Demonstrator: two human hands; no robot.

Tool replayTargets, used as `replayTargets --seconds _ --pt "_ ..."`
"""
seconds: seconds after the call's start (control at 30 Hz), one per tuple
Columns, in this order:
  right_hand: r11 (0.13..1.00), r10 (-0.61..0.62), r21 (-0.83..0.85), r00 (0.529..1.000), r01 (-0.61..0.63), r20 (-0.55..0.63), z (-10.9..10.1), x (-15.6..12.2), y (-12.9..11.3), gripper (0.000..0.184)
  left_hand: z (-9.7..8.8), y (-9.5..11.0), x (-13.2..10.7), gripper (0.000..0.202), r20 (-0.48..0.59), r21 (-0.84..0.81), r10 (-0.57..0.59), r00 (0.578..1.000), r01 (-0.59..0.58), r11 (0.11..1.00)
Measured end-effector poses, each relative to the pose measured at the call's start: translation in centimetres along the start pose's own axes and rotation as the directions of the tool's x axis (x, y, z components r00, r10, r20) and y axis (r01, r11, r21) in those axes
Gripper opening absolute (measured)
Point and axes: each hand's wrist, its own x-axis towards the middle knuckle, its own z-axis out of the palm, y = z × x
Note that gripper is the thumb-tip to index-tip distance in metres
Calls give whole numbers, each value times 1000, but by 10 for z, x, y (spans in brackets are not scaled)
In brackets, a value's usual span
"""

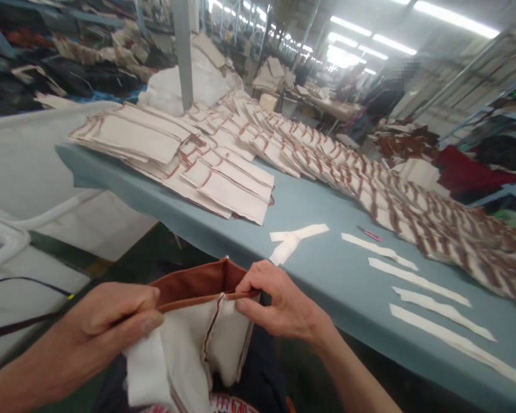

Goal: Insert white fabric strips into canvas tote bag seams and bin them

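Note:
Between my hands hangs a sewn cream fabric piece [189,332] shaped like an open pouch, with a brown inner band [193,284] round its mouth and a dark seam down its side. My left hand [112,321] pinches the rim at the left, thumb on the outside. On the right side of the mouth, my right hand [275,298] grips the rim between thumb and fingers. Below the left hand, a white strip [146,367] hangs against the outside of the pouch. The pouch's lower end is out of frame or hidden against my lap.
A table with a blue-green cover [309,201] stands ahead. On it lie a stack of cream panels [137,135], long rows of brown-edged pieces [327,158], several white strips [421,281] and a small pink tool [370,233]. White bins [34,149] stand left; a person [387,94] is far behind.

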Motion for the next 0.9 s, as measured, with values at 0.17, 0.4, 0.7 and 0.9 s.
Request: replayTargets --seconds 0.17,0.4,0.7,0.9 --pt "995 -76 57 996 79 -43 -18 6 -34 17 3 4 25 30 105 -164 103 989 -85 983" --pt "972 -174 162 985 171 1 -23 25 -34 15 15 49 54 25 56 -148 302 952 -292 945" --pt "975 -80 208 997 77 6 -8 25 -13 14 19 46 62 23 135 -273 191 972 -149 951" --pt "962 -38 271 999 34 10 2 30 -6 12 21 45 66 27 161 -346 113 980 -51 937"
